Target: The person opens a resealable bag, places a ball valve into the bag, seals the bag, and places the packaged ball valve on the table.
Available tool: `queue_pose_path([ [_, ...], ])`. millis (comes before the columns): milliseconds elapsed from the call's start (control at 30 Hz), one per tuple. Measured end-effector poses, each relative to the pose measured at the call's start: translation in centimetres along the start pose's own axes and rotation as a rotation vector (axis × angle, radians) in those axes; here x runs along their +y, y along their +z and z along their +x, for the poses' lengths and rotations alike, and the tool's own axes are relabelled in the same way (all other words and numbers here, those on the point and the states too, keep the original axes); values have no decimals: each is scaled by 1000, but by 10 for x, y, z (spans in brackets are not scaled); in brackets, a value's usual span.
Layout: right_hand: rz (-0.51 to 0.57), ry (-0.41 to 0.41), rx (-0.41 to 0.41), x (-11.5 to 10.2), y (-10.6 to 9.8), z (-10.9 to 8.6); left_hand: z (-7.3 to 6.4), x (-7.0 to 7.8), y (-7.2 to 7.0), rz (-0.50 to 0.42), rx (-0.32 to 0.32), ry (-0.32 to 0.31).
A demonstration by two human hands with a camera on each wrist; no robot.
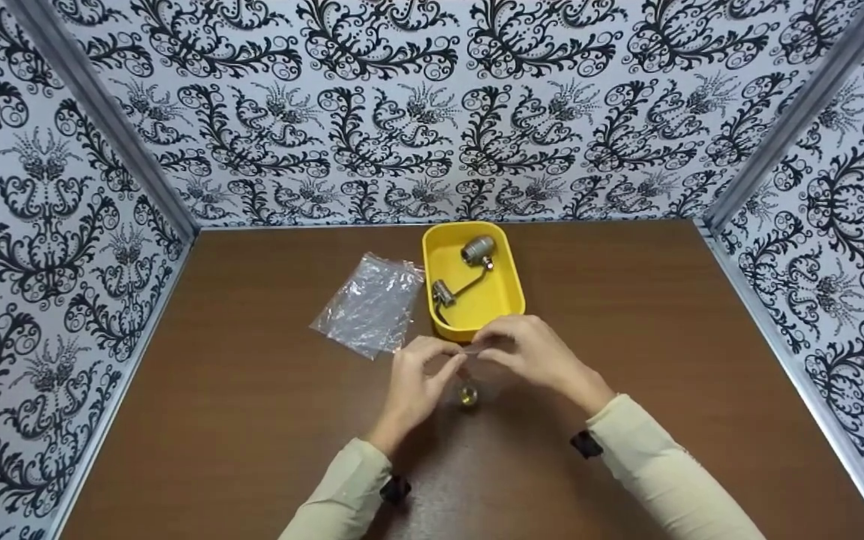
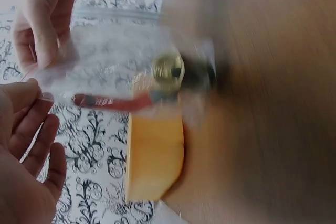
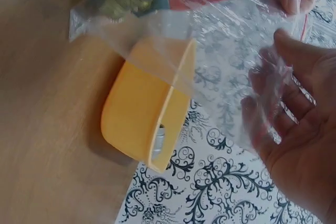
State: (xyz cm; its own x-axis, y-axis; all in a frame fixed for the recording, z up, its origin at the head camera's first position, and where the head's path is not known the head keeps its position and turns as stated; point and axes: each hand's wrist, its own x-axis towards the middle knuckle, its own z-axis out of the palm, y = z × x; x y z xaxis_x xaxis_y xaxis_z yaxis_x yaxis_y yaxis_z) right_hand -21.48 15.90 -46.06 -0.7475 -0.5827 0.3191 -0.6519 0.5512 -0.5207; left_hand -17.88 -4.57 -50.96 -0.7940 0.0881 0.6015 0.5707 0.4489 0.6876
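Between both hands hangs a clear zip bag [image 3: 226, 51] with a red line along its top. Inside it, low down, lies a brass ball valve [image 2: 168, 72] with a red lever handle [image 2: 115, 103]; in the head view only its brass part [image 1: 468, 395] shows below the fingers. My left hand [image 1: 418, 379] pinches the bag's top edge between thumb and fingers. On the other side of the opening my right hand [image 1: 533, 352] pinches the bag too, its thumb and fingers bunching the film in the right wrist view.
Just beyond the hands stands a yellow bin [image 1: 518, 296] holding a metal fitting [image 1: 478, 250] with a thin arm and a smaller cylinder [image 1: 442, 291]. A flat clear bag [image 1: 372, 304] lies left of it on the brown table [image 1: 252, 435]. Patterned walls [image 1: 432, 112] enclose three sides.
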Motion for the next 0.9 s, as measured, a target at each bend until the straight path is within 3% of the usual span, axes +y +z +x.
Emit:
queue_pose_path([
  [167,92,-57,19,3,5,1,1,7,2,75,30,49],
  [400,145,-6,36,2,11,0,2,9,0,232,4,75],
  [567,132,3,33,-1,11,0,5,11,-2,249,-13,78],
  [900,147,-10,27,-1,3,1,5,16,-1,215,36,114],
])
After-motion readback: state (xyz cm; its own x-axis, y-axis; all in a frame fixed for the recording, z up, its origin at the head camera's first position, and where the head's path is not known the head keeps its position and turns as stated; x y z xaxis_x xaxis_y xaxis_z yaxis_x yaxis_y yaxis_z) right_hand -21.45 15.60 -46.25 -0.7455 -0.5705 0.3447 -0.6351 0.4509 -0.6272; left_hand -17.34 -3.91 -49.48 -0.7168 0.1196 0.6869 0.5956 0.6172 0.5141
